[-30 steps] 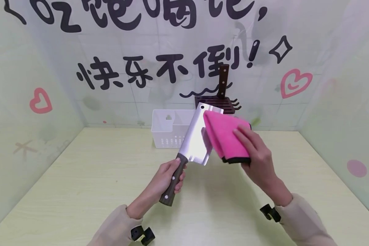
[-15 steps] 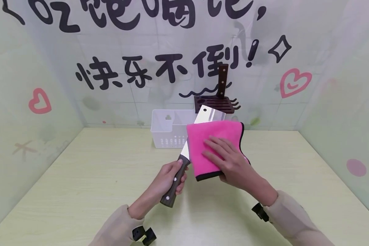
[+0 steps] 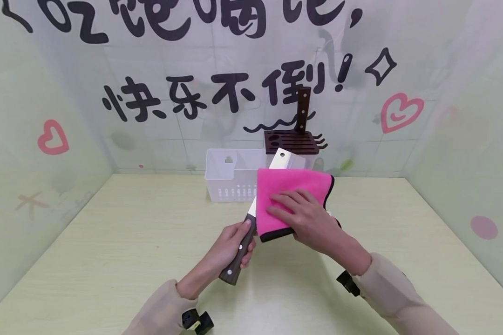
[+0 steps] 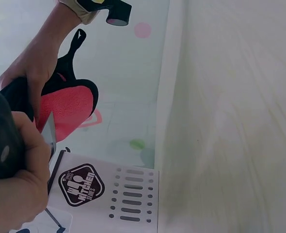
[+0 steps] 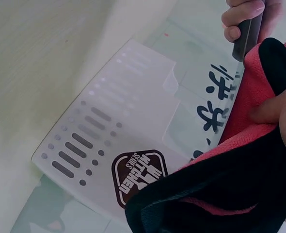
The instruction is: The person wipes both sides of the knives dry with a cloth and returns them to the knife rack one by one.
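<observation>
My left hand [image 3: 225, 244] grips the dark riveted handle of a cleaver [image 3: 280, 158], its blade angled up and away above the table. Across that blade lies a folded pink cloth [image 3: 308, 179] with black edging, leaving only the tip end and a strip near the handle showing. My right hand [image 3: 314, 225] holds the cloth against the blade, fingers spread over its top. In the right wrist view, the thumb [image 5: 271, 110] of that hand presses into the pink side of the fold. The left wrist view shows the cloth's black hanging loop [image 4: 75, 46].
A white slotted plastic basket [image 3: 220, 188] stands at the back of the table [image 3: 130, 251], behind the cleaver. A brown slotted turner [image 3: 291, 142] rises above it, with several curved prongs beside it. Patterned walls [image 3: 46, 177] enclose the back and sides.
My right hand has brought the cloth left and down from the blade's right side to lie across it, then shifted slightly. The left hand keeps its grip, the cleaver dipping a little.
</observation>
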The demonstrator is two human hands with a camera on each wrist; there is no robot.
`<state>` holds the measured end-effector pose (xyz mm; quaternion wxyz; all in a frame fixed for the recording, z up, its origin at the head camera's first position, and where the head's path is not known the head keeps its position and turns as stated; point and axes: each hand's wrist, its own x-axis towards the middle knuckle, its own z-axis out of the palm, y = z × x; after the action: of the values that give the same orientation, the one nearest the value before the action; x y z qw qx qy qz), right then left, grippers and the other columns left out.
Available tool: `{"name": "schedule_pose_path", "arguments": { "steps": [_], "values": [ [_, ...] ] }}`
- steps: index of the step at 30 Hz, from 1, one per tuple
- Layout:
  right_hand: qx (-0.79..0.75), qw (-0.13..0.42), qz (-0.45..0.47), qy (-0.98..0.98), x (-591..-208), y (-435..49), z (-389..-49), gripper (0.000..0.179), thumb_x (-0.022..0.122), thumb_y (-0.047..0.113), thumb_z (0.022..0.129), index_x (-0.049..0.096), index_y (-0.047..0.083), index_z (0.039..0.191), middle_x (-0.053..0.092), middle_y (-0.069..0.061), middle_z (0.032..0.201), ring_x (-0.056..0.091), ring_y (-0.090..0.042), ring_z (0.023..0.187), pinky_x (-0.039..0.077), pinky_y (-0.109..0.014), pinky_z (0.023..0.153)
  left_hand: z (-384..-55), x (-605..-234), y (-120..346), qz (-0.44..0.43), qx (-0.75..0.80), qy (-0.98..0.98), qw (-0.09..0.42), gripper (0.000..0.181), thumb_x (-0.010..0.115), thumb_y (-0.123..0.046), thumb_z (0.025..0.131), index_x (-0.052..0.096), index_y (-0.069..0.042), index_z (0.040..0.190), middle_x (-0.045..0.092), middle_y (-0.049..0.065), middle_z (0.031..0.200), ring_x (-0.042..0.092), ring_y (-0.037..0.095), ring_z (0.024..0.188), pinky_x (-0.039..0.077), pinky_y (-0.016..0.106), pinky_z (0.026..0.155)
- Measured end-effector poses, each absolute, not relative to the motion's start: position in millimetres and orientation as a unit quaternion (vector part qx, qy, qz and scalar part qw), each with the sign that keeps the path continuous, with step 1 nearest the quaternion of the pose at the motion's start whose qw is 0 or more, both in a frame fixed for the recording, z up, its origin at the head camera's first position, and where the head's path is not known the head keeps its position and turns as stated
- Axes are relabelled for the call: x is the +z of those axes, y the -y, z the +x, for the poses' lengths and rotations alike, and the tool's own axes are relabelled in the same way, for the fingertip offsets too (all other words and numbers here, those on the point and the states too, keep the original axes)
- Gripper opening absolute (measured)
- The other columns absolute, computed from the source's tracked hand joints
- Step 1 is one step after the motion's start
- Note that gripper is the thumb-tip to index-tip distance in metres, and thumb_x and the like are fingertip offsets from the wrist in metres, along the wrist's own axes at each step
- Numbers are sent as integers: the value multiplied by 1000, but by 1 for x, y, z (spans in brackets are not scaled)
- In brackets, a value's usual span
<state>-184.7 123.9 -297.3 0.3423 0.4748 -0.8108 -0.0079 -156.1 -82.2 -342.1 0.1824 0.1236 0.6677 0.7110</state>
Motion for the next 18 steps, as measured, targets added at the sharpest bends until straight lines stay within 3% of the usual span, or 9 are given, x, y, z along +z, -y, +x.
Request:
{"name": "schedule_pose_path", "arguments": {
  "steps": [6, 18],
  "values": [
    [27, 351, 476, 806, -296, -123, -187, 43, 76, -1, 60, 64, 10, 99, 56, -13, 110, 52, -28, 102, 43, -40, 86, -156, -341, 83, 131, 706, -674, 176, 43, 31, -35, 97, 43, 5, 98, 45, 0, 62, 42, 8, 41, 39, 21, 39],
    [39, 361, 472, 803, -291, -130, -196, 46, 79, 0, 57, 61, 5, 99, 61, -9, 101, 56, -25, 95, 44, -38, 85, -155, -340, 84, 143, 689, -690, 170, 40, 31, -33, 97, 43, 5, 95, 45, 1, 62, 43, 8, 40, 39, 21, 39]
  ]
}}
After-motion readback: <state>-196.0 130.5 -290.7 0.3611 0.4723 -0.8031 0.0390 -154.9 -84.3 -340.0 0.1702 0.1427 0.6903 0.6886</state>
